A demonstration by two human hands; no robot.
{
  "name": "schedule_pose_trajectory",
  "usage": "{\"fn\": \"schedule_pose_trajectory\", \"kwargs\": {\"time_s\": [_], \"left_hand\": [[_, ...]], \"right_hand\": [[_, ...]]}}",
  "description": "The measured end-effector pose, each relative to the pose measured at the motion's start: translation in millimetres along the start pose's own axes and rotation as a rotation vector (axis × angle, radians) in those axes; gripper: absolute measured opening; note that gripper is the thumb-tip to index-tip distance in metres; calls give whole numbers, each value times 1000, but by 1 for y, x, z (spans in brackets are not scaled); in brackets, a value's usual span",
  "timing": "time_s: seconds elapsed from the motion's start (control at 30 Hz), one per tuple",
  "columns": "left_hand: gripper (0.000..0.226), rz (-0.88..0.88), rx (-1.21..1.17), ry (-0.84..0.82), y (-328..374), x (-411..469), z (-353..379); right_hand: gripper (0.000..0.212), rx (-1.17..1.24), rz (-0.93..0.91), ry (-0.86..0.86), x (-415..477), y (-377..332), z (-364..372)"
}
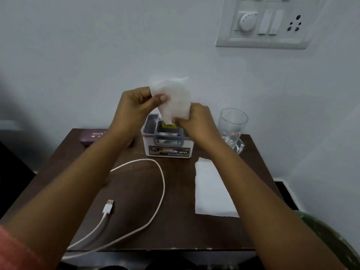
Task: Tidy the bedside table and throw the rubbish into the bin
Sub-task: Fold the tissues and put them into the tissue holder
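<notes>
Nearest, in front of the OPEL box (pixel 167 147) and to its left, a white USB cable (pixel 163 186) loops over the dark desk (pixel 175 230), its plug lying free and its tail running off the front edge. In front of the box and to its right lies a flat white tissue sheet (pixel 211 190). Directly above the box both hands hold one crumpled tissue (pixel 175 100) in the air: the left hand (pixel 136 106) pinches its upper edge between thumb and fingers, and the right hand (pixel 196 121) grips its lower corner, just over the box's grey handle. Left of the box and slightly behind it sits a purple spectacle case (pixel 93 136); right of it stands a clear glass mug (pixel 231 127), close to the right wrist. On the wall far behind and to the right of the box is a switchboard (pixel 266 22). No bin is clearly in view.

The likeliest slip, I judge, is at that mug – a right forearm swinging outward with the tissue could knock it over. A sleeve or arm dragging back could also catch the cable loop and pull it off the desk, and the flat sheet may be left behind
</notes>
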State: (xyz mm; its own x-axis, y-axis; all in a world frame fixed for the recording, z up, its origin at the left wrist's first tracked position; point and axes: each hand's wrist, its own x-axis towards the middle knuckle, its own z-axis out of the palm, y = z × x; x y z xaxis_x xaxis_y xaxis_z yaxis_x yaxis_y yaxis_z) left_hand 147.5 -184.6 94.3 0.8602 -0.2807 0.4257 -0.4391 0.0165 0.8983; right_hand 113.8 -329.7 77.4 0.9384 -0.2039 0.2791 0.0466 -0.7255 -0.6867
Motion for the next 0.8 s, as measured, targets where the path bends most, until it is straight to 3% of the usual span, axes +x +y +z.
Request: {"fn": "schedule_pose_trajectory", "kwargs": {"time_s": [0.1,0.3,0.47,0.57,0.7,0.8], "left_hand": [[18,10,86,-12,-27,19,-11],[10,-73,100,-32,-69,17,-15],[16,-98,163,-1,-76,14,-13],[16,-102,232,-19,-74,16,-12],[26,-79,411,-89,-70,18,-9],[26,-58,570,-138,-70,15,-14]], "right_hand": [[34,-231,-11,-84,20,1,21],[14,-503,-103,-170,23,8,37],[36,-399,-30,-251,29,7,28],[33,-371,-29,-242,30,8,27],[35,-421,-109,-160,23,8,32],[49,-389,-172,-81,18,11,34]]}}
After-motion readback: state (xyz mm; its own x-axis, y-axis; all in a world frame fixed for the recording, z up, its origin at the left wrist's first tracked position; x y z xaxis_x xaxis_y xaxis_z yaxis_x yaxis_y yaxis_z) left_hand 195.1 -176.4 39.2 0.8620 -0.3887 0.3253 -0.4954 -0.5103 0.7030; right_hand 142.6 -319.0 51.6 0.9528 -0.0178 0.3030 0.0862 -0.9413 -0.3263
